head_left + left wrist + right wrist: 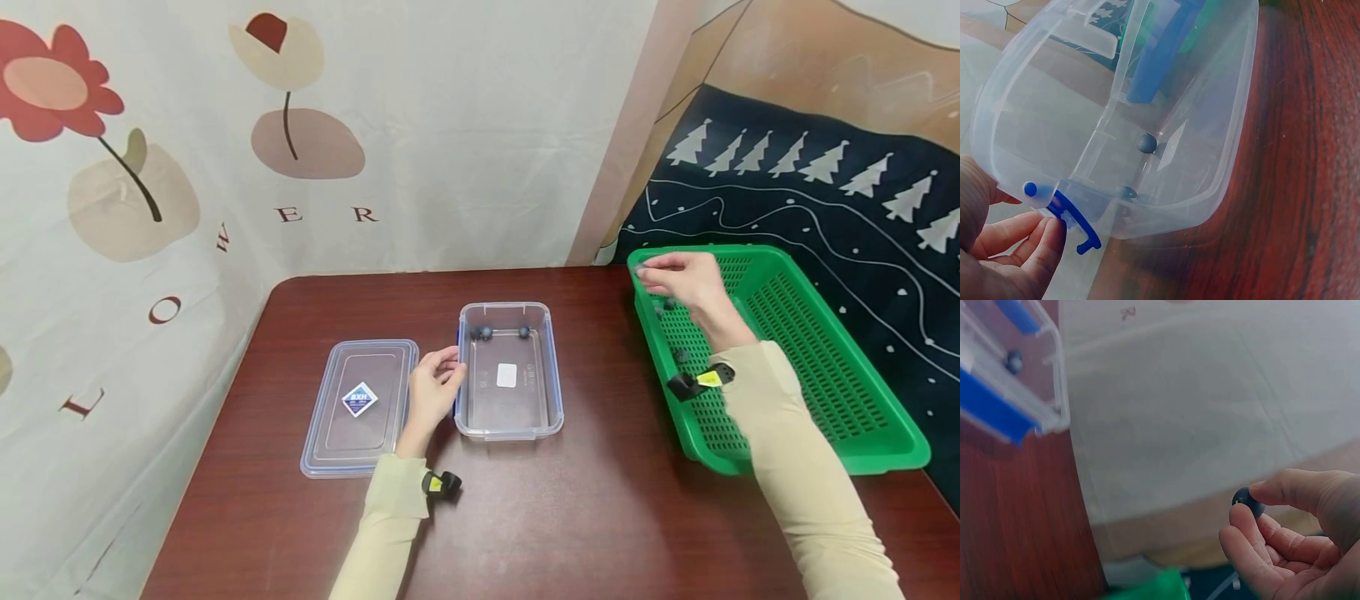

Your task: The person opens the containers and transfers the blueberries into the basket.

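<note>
A clear plastic box (510, 423) with blue clips stands mid-table, with three dark blueberries (483, 332) at its far end. My left hand (433, 392) rests against the box's left side, fingers on the blue clip (1075, 222). My right hand (686, 279) hovers over the far left corner of the green basket (855, 400) and pinches one dark blueberry (1246, 500) between thumb and fingers. A few more berries (681, 355) lie in the basket. In the left wrist view one berry (1146, 143) shows through the box wall.
The box's clear lid (362, 407) lies flat to the left of the box. A floral cloth wall stands behind the brown table (585, 517). A dark tree-patterned cloth hangs behind the basket at the right.
</note>
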`<state>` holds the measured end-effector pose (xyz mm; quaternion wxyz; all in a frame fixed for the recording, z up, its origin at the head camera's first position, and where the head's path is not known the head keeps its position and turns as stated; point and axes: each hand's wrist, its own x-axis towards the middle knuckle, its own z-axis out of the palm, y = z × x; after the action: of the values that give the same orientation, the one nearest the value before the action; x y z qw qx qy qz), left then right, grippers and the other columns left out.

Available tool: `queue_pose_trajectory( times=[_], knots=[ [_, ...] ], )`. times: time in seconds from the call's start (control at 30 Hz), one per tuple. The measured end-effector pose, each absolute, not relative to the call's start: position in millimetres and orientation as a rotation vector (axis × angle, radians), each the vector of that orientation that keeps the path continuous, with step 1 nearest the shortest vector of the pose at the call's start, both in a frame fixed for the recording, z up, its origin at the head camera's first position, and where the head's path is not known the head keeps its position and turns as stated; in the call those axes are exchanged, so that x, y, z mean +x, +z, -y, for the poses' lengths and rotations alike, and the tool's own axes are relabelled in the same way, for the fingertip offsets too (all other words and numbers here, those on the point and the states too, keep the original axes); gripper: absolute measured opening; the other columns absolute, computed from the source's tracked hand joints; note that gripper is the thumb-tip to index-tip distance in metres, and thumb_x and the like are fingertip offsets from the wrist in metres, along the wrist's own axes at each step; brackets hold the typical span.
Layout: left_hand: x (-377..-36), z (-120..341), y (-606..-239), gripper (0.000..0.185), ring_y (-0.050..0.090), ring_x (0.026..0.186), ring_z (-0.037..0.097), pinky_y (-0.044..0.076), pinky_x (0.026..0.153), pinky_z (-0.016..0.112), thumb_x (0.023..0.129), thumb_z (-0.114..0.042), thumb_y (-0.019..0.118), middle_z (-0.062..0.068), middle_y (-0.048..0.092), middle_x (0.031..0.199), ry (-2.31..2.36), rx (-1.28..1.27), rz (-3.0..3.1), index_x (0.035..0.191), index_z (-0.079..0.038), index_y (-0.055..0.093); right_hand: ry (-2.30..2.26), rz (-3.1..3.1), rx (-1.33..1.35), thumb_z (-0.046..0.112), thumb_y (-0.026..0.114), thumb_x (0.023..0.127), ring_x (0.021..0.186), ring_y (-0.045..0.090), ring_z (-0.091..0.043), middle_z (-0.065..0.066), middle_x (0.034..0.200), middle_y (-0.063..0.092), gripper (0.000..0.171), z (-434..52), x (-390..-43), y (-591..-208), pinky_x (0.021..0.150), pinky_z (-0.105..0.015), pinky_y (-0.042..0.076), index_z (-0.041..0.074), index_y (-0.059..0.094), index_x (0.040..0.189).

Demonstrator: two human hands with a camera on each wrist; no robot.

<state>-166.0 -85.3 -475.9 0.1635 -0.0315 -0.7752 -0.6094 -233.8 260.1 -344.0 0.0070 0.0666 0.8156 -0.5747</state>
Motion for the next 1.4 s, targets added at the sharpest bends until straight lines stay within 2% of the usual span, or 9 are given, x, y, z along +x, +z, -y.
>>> queue_pose_trajectory(
  times=[0.1, 0.27, 0.43, 0.53, 0.67, 0.87, 1.03, 1.27, 1.4],
  knots=[
    [-168.8, 85.9, -481.5, 0.025, 0.062, 0.083, 0.036, 0.058, 0.078, 0.033, 0.078, 0.011, 0.064, 0.026, 0.062, 0.092, -1.735, -0.093, 2.207, 0.103, 0.015, 0.063, -1.847, -2.54, 0.212, 0.013, 0.069, 0.085, 0.066, 0.066, -0.003, 0.013, 0.069, 0.065, 0.022, -279.7, -228.1, -347.8, 0.065, -0.016, 0.058, -0.002, 0.065, 0.1],
    [-169.0, 86.0, -480.8, 0.025, 0.062, 0.083, 0.036, 0.058, 0.077, 0.033, 0.078, 0.011, 0.064, 0.026, 0.061, 0.092, -1.727, -0.101, 2.206, 0.103, 0.015, 0.063, -1.902, -2.544, 0.235, 0.012, 0.067, 0.086, 0.066, 0.065, -0.001, 0.013, 0.071, 0.066, 0.002, -305.9, -219.8, -357.1, 0.064, -0.016, 0.057, 0.011, 0.067, 0.087],
    [-169.0, 86.0, -480.9, 0.025, 0.062, 0.083, 0.036, 0.058, 0.077, 0.033, 0.078, 0.011, 0.064, 0.026, 0.061, 0.091, -1.733, -0.098, 2.21, 0.103, 0.015, 0.063, -1.854, -2.604, 0.298, 0.016, 0.068, 0.086, 0.069, 0.065, 0.0, 0.016, 0.072, 0.064, 0.003, -327.1, -214.0, -369.1, 0.069, -0.019, 0.058, 0.015, 0.066, 0.088],
    [-168.9, 86.0, -480.3, 0.025, 0.062, 0.083, 0.036, 0.058, 0.077, 0.033, 0.078, 0.011, 0.064, 0.026, 0.061, 0.091, -1.73, -0.098, 2.211, 0.102, 0.014, 0.064, -1.812, -2.635, 0.333, 0.022, 0.068, 0.085, 0.069, 0.064, 0.0, 0.017, 0.072, 0.063, 0.013, -340.3, -213.2, -379.0, 0.07, -0.02, 0.058, 0.011, 0.065, 0.092],
    [-169.1, 85.8, -480.0, 0.025, 0.062, 0.082, 0.036, 0.059, 0.077, 0.033, 0.078, 0.011, 0.064, 0.026, 0.062, 0.092, -1.727, -0.098, 2.21, 0.102, 0.015, 0.063, -1.829, -2.594, 0.39, 0.029, 0.071, 0.083, 0.073, 0.065, -0.001, 0.017, 0.075, 0.064, 0.02, -360.2, -217.2, -397.1, 0.071, -0.019, 0.058, 0.013, 0.066, 0.094],
    [-164.1, 82.5, -468.1, 0.025, 0.061, 0.083, 0.041, 0.057, 0.078, 0.043, 0.078, 0.015, 0.062, 0.031, 0.06, 0.092, -1.735, -0.103, 2.21, 0.102, 0.02, 0.06, -1.805, -2.592, 0.437, 0.034, 0.073, 0.081, 0.074, 0.065, 0.0, 0.013, 0.079, 0.064, 0.027, -381.8, -221.1, -417.1, 0.067, -0.016, 0.057, 0.013, 0.068, 0.098],
    [-153.9, 78.7, -446.3, 0.024, 0.06, 0.083, 0.045, 0.056, 0.078, 0.047, 0.078, 0.016, 0.06, 0.035, 0.058, 0.091, -1.724, -0.116, 2.223, 0.101, 0.023, 0.058, -1.674, -2.674, 0.513, 0.032, 0.07, 0.084, 0.07, 0.064, 0.002, 0.017, 0.074, 0.063, 0.027, -381.3, -215.4, -415.5, 0.063, -0.014, 0.056, 0.01, 0.065, 0.098],
    [-151.3, 77.9, -443.6, 0.024, 0.059, 0.083, 0.045, 0.056, 0.078, 0.047, 0.078, 0.017, 0.059, 0.035, 0.057, 0.092, -1.73, -0.11, 2.222, 0.1, 0.024, 0.058, -1.648, -2.664, 0.491, 0.026, 0.065, 0.087, 0.065, 0.061, 0.006, 0.022, 0.067, 0.06, 0.027, -379.3, -208.5, -412.6, 0.066, -0.014, 0.056, 0.003, 0.06, 0.101],
    [-151.0, 78.4, -443.6, 0.024, 0.059, 0.083, 0.046, 0.055, 0.079, 0.049, 0.078, 0.017, 0.059, 0.036, 0.057, 0.092, -1.743, -0.118, 2.212, 0.101, 0.023, 0.058, -1.682, -2.642, 0.52, 0.028, 0.067, 0.086, 0.066, 0.061, 0.006, 0.021, 0.069, 0.06, 0.016, -382.8, -208.9, -418.4, 0.065, -0.013, 0.056, 0.014, 0.062, 0.092]
  ],
)
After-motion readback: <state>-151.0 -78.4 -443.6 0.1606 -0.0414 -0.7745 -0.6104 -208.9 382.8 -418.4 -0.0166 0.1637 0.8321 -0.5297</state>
